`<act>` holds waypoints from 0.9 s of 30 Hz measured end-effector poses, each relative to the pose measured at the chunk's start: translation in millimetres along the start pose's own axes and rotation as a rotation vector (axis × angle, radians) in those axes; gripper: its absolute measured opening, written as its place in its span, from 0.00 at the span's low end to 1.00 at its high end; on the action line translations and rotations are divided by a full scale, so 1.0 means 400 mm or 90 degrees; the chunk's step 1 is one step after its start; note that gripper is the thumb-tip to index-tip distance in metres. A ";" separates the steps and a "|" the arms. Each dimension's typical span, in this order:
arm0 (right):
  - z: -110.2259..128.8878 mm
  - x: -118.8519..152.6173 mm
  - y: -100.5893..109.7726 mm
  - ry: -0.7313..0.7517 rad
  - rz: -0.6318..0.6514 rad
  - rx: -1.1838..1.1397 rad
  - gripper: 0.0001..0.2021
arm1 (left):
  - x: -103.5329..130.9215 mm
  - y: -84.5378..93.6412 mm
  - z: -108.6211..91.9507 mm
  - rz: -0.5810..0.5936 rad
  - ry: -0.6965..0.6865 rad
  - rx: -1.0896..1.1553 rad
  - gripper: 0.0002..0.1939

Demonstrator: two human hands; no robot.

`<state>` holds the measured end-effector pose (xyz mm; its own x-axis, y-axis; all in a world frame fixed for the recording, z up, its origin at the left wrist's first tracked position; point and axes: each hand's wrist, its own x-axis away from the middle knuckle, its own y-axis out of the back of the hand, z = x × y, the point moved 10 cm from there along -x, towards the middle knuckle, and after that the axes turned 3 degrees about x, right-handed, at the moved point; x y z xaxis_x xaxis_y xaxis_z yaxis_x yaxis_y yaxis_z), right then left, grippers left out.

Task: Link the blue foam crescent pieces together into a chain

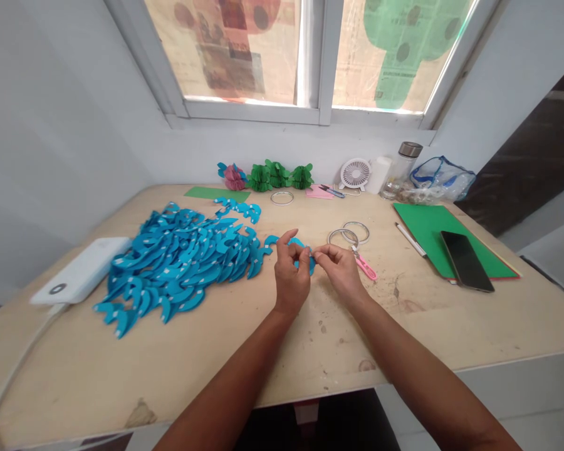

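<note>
Both hands are pinching one blue paper piece [309, 259] between them — the left hand [290, 275] and right hand [339, 268] closing fingertips on it just above the counter [263, 363]. It is hovering just right of the blue pile [183, 263] — pink scissors [365, 267] are lying beyond the right hand.

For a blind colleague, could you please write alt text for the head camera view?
Two bare hands, left hand and right hand, pinch a small blue paper piece together above a wooden table. A large pile of blue paper shapes lies to the left, with pink scissors, tape rings and a phone on a green sheet to the right.
</note>
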<state>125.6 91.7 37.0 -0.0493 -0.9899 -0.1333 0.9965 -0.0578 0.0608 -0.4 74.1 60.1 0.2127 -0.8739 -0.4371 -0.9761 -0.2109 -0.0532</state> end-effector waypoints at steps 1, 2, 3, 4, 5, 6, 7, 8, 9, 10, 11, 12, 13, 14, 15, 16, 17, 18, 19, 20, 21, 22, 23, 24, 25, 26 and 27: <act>-0.001 0.000 0.000 0.005 -0.001 0.007 0.07 | -0.002 0.003 -0.001 -0.003 0.000 -0.003 0.19; -0.003 -0.001 -0.001 0.011 -0.002 0.017 0.07 | -0.003 0.005 -0.003 -0.007 0.001 -0.005 0.19; -0.005 -0.002 0.000 0.017 -0.005 0.028 0.07 | -0.005 0.008 -0.003 -0.012 0.003 -0.006 0.19; -0.007 -0.002 0.001 0.023 -0.008 0.039 0.07 | -0.006 0.010 -0.004 -0.016 0.006 -0.006 0.19; -0.009 -0.002 0.001 0.028 -0.011 0.050 0.07 | -0.007 0.012 -0.004 -0.022 0.010 -0.005 0.19; -0.008 -0.002 0.002 0.034 -0.013 0.060 0.07 | -0.007 0.014 -0.003 -0.028 0.014 -0.003 0.19; -0.006 -0.001 0.002 0.040 -0.014 0.070 0.07 | -0.007 0.016 -0.002 -0.031 0.017 -0.001 0.19; -0.002 0.000 0.002 0.049 -0.016 0.081 0.07 | -0.007 0.016 -0.001 -0.032 0.020 0.000 0.18; 0.004 0.002 0.001 0.060 -0.017 0.093 0.07 | -0.008 0.015 0.000 -0.031 0.021 0.001 0.18; 0.011 0.004 0.001 0.072 -0.018 0.106 0.08 | -0.008 0.015 0.001 -0.028 0.022 0.001 0.18; 0.018 0.006 0.001 0.083 -0.021 0.119 0.08 | -0.008 0.014 0.002 -0.025 0.022 0.001 0.19; 0.024 0.008 0.001 0.092 -0.023 0.134 0.08 | -0.008 0.014 0.004 -0.024 0.022 0.001 0.19; 0.029 0.010 0.001 0.099 -0.025 0.150 0.08 | -0.009 0.015 0.006 -0.024 0.023 0.000 0.19; 0.033 0.012 0.001 0.103 -0.027 0.166 0.08 | -0.009 0.015 0.009 -0.025 0.023 0.000 0.19; 0.036 0.013 0.001 0.107 -0.028 0.182 0.08 | -0.009 0.016 0.011 -0.025 0.022 0.000 0.19; 0.037 0.014 0.001 0.109 -0.029 0.195 0.08 | -0.009 0.015 0.012 -0.024 0.019 0.000 0.19; 0.037 0.015 0.000 0.109 -0.030 0.206 0.08 | -0.010 0.014 0.014 -0.021 0.017 0.002 0.19; 0.035 0.015 0.000 0.108 -0.030 0.213 0.08 | -0.010 0.013 0.015 -0.019 0.015 0.004 0.18; 0.032 0.015 0.001 0.106 -0.029 0.219 0.08 | -0.011 0.012 0.016 -0.017 0.014 0.007 0.18; 0.028 0.014 0.001 0.102 -0.028 0.225 0.08 | -0.012 0.012 0.018 -0.016 0.016 0.013 0.17; 0.022 0.012 0.003 0.098 -0.030 0.230 0.08 | -0.013 0.012 0.019 -0.016 0.020 0.021 0.17; 0.016 0.010 0.006 0.092 -0.031 0.234 0.08 | -0.014 0.012 0.021 -0.018 0.026 0.033 0.17; 0.009 0.006 0.010 0.085 -0.034 0.234 0.07 | -0.016 0.013 0.023 -0.020 0.036 0.050 0.17; 0.003 0.001 0.015 0.077 -0.037 0.227 0.07 | -0.018 0.014 0.026 -0.023 0.051 0.070 0.18; -0.003 -0.004 0.020 0.069 -0.038 0.210 0.07 | -0.019 0.013 0.031 -0.023 0.071 0.095 0.18; -0.007 -0.009 0.026 0.063 -0.042 0.180 0.07 | -0.020 0.011 0.037 -0.020 0.098 0.120 0.19; -0.008 -0.014 0.032 0.058 -0.045 0.145 0.07 | -0.020 0.006 0.045 -0.013 0.128 0.145 0.20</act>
<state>138.8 96.8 35.3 -0.1020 -0.9670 -0.2335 0.9493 -0.1648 0.2677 -5.1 88.5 47.5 0.2149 -0.9446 -0.2482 -0.9518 -0.1456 -0.2700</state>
